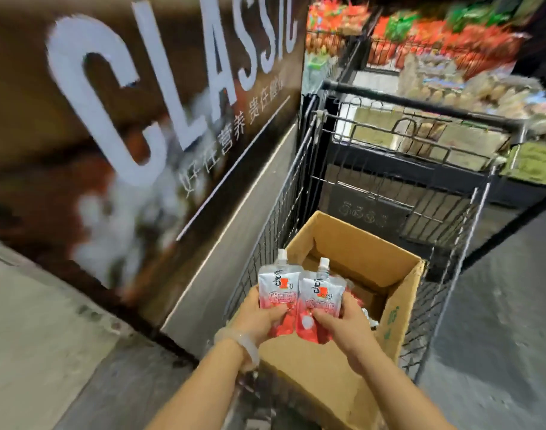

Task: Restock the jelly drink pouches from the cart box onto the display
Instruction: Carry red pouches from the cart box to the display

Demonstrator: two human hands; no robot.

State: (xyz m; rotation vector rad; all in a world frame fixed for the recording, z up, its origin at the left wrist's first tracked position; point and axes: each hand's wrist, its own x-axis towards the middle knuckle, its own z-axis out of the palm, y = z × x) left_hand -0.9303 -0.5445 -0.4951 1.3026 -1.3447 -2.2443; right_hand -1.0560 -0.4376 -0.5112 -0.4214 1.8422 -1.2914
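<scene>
Two red-and-white jelly drink pouches with white spouts are held upright over the open cardboard box. My left hand grips the left pouch from its left side. My right hand grips the right pouch at its lower right. The pouches overlap slightly. More red pouches lie inside the box, mostly hidden behind my right hand. The box sits in a black wire shopping cart.
A brown display panel with large white "CLASSIC" lettering runs along the left, close to the cart. Shelves of packaged snacks fill the back right. Grey floor lies to the right of the cart. The image is motion-blurred.
</scene>
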